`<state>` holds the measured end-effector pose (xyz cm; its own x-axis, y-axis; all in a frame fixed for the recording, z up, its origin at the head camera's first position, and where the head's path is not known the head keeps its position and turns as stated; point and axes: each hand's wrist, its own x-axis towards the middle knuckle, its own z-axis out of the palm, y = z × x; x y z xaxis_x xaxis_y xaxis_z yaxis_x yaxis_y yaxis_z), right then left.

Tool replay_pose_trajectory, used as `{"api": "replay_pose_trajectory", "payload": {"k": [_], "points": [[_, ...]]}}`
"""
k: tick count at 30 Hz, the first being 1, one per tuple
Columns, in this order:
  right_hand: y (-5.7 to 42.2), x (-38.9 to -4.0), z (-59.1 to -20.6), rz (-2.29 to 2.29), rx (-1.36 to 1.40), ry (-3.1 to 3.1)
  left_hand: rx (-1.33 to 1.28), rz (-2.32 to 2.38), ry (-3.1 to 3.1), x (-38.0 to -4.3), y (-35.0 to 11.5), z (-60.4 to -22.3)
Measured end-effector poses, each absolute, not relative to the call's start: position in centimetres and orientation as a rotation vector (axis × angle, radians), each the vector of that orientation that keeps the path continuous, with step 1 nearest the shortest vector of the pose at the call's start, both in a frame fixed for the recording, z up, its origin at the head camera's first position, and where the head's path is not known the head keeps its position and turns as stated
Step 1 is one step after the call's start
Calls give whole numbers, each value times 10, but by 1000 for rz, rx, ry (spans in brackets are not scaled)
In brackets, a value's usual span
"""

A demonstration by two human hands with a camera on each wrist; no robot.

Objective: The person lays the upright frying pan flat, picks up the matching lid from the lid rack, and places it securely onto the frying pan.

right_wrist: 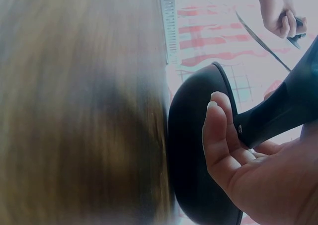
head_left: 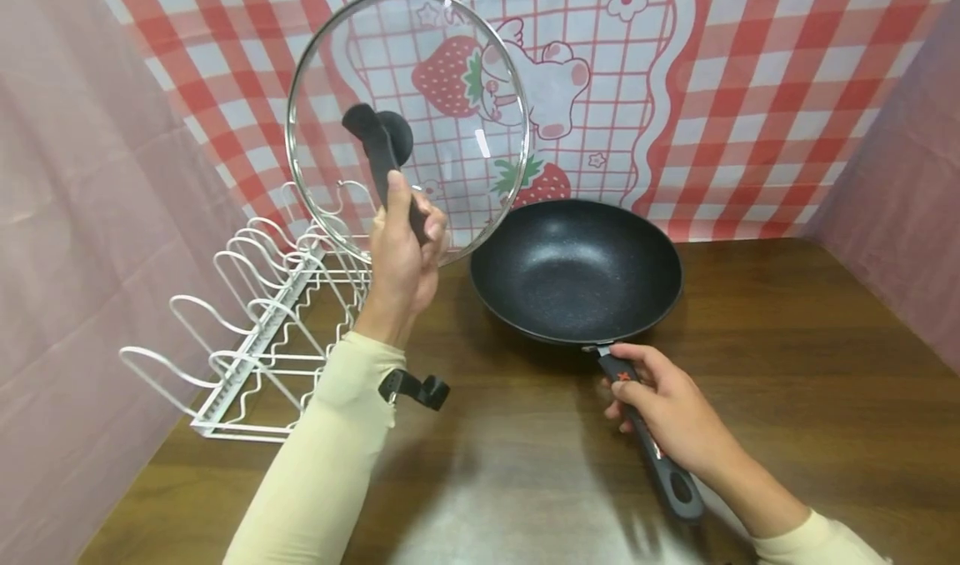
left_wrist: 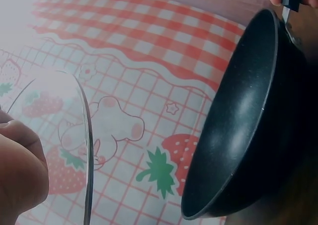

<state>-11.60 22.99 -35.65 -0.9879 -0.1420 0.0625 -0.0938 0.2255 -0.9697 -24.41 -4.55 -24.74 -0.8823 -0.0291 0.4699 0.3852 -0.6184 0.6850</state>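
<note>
In the head view a glass lid [head_left: 450, 157] with a steel rim stands on edge in the air, left of and above the pan. My left hand [head_left: 405, 252] grips its black handle [head_left: 378, 144], thumb laid along the bar. A black deep frying pan [head_left: 577, 273] sits upright on the table, its inside showing bare. My right hand [head_left: 663, 402] holds the pan's long dark handle [head_left: 667, 473] near the bowl end, thumb on top. From the right wrist, fingers [right_wrist: 218, 135] show beneath that handle. The left wrist view catches the lid's edge [left_wrist: 88, 135] beside the pan [left_wrist: 238, 125].
On the left of the wooden table [head_left: 787, 365] stands a white wire rack [head_left: 255, 357] with several upright loops, partly behind my left arm. A red-and-white checked cloth [head_left: 757, 90] with strawberries hangs at the back, and pink curtains [head_left: 112, 215] close off the sides.
</note>
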Motion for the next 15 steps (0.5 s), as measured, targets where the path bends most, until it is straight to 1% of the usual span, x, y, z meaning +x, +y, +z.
{"api": "replay_pose_trajectory", "payload": {"k": [8,15], "points": [[230,-116,-359,-1921,-225,2412,-621,-2525,-1312,-239,-50,-251],[230,-116,-357,-1947,-212,2414,-655,-2526,-1357,-236,-44,-245]]}}
